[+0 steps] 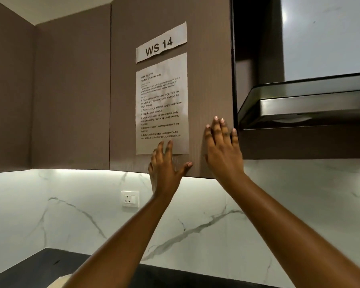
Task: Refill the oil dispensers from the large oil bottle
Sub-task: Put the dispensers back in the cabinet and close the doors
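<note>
Head view: both hands lie flat against the brown ribbed cabinet door. The left hand has its fingers straight and spread, the tips overlapping the bottom of the printed white instruction sheet. The right hand rests near the door's right edge, fingers straight and slightly apart. Neither the large oil bottle nor any dispenser is in view. The left fingers could drag the sheet loose, and a door pulled quickly could swing at the face.

Brown cabinet door, white grey-veined backsplash
</note>
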A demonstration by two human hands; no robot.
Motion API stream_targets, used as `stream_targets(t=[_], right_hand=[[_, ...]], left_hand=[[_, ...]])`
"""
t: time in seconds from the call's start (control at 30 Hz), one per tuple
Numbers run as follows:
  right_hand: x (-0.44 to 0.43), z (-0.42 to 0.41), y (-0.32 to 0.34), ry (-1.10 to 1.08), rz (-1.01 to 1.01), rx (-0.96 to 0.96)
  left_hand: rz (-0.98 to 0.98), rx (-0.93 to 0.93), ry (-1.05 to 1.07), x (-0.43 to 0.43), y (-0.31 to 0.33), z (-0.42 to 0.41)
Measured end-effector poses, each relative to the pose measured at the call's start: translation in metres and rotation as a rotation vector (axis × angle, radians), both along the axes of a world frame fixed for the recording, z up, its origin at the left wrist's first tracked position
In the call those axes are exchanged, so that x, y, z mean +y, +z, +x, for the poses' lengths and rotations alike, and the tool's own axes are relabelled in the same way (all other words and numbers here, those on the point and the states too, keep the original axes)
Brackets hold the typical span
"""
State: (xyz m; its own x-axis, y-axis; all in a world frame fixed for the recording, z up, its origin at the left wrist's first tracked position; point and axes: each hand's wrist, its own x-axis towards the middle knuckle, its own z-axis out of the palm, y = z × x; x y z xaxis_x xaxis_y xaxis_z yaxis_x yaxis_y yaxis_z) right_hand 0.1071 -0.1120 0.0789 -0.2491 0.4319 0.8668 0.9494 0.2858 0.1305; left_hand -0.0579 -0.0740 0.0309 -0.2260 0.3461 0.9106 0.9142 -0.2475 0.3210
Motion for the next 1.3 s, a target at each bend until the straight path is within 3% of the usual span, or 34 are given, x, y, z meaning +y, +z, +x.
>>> stream_targets(t=[0.33,0.6,1.1,1.3], right_hand=[[0.071,-0.016,-0.007,-0.013,-0.129,0.144],[0.115,-0.042,-0.011,-0.005,-0.218,0.317],[0.148,-0.068,-0.021,0.044,-0.132,0.463],[0.152,-0.067,-0.044,0.057,-0.089,0.488]], left_hand=[[-0.154,-0.099,0.044,0.061,0.003,-0.087],[-0.126,-0.023,-0.026,0.104,0.007,-0.124],[0.026,0.087,0.084,0.136,-0.007,-0.128],[0.012,0.008,0.033,0.132,-0.015,-0.123]])
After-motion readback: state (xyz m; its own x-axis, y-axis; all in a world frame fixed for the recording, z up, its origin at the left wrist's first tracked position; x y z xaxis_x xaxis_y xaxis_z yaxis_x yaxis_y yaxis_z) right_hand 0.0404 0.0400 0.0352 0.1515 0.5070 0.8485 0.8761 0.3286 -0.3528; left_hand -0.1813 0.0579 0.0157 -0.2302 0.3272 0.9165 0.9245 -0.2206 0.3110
